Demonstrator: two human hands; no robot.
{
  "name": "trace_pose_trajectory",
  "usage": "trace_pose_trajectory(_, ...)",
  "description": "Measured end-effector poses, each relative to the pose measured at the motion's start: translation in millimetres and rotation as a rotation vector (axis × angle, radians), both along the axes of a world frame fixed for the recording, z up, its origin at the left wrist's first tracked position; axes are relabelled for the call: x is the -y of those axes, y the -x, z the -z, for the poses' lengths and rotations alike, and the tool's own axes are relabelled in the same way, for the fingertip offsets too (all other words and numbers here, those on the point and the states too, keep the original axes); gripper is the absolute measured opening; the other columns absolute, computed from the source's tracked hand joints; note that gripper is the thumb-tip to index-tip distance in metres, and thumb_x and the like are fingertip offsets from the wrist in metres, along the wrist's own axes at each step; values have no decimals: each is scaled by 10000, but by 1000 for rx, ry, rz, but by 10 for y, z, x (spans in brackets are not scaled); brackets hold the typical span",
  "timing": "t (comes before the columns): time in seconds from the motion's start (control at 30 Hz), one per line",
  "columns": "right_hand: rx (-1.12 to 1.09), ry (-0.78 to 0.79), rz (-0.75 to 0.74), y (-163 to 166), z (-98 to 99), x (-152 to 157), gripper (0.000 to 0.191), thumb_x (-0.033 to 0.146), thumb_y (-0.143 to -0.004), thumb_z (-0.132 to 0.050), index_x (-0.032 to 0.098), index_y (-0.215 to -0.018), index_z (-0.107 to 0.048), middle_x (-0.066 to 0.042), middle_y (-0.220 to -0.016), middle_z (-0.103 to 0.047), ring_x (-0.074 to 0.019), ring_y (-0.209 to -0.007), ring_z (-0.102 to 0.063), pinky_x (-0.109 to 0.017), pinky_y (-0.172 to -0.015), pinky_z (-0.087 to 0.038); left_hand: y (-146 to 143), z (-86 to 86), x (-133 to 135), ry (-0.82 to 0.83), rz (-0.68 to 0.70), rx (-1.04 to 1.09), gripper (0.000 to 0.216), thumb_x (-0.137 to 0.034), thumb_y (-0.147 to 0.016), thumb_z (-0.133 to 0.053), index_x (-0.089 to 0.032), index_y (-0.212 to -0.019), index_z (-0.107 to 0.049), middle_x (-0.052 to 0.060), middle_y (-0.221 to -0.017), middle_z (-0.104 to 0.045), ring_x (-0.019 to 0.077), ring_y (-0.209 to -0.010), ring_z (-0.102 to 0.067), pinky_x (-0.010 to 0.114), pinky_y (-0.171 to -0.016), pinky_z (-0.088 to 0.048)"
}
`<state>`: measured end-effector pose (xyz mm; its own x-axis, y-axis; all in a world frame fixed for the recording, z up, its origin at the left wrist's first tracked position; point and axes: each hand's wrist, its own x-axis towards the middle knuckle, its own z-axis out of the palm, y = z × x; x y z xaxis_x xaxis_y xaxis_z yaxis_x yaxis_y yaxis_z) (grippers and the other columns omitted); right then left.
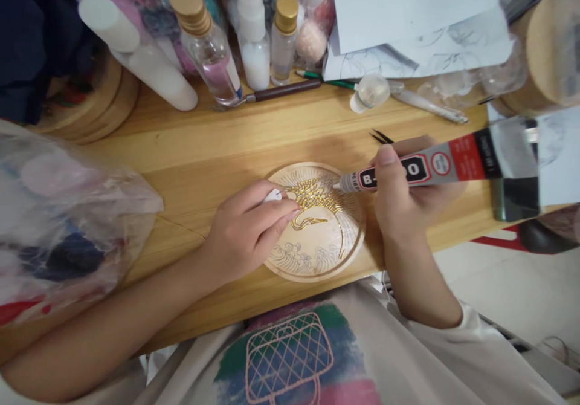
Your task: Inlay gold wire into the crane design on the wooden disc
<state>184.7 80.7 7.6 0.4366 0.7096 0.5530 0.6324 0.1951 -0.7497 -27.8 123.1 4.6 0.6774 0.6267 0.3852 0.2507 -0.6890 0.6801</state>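
My right hand (403, 193) is wrapped round a red, black and grey glue tube (462, 160). Its pale nozzle points left, with the tip at the upper right part of a crane design in gold wire (317, 196). The design lies on a round wooden plate (312, 275) with printed waves and fine lines. At the plate's left side, my left hand (249, 223) is closed, fingertips at the edge of the gold wire. A small white cap-like piece (272, 196) shows between its fingers. The undersides of those fingers are hidden.
Behind the plate lie dark tweezers (382, 136), a brown-handled tool (287, 90) and a white pen (430, 106). Bottles, including one with pink liquid (220, 75), stand at the back. Paper sheets (417, 12) lie back right; a plastic bag (67, 211) is at left, a dark phone-like object (515, 199) at right.
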Motion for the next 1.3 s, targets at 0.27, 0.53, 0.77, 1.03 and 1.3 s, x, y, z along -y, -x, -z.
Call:
trace_pose_trajectory(0.27,-85,-14,-27,8,10,3,241,246,-902,-641,224,-664,-604,52,-598,-568,-96,-527,-538,-266,-532,-425,-4,-1,2,17,-10,-17,119,-121,-947,-585,-165,-939,-696,35,-907,-686,125,-829,-666,216,-738,-542)
trace_pose_trajectory(0.53,-57,24,-3,8,8,23,232,281,-896,-638,226,-674,-601,51,-599,-570,-101,-532,-539,-274,-533,-436,2,11,3,28,-11,-16,120,-138,-955,-579,-173,-943,-693,38,-917,-688,129,-834,-667,228,-734,-543)
trace_pose_trajectory(0.77,-410,0,76,-40,6,-33,248,333,-837,-679,217,-651,-564,72,-557,-525,-77,-431,-464,-231,-398,-332,11,12,-3,-24,2,-19,119,-117,-954,-571,-145,-952,-686,48,-935,-681,116,-851,-662,211,-740,-536)
trace_pose_trajectory(1.03,-1052,254,-139,-286,53,-132,403,596,-789,-632,251,-638,-488,91,-495,-412,-74,-313,-320,-243,-262,-209,-16,-10,27,-146,6,-14,131,-159,-982,-530,-165,-977,-660,57,-962,-687,140,-877,-671,254,-734,-556)
trace_pose_trajectory(1.3,-1432,349,-435,-82,-444,62,433,625,-722,-737,206,-690,-634,56,-499,-595,-92,-399,-560,-180,-346,-430,-138,-693,98,-265,74,-165,136,-110,-970,-507,-161,-1003,-629,87,-1106,-688,161,-995,-662,282,-850,-545)
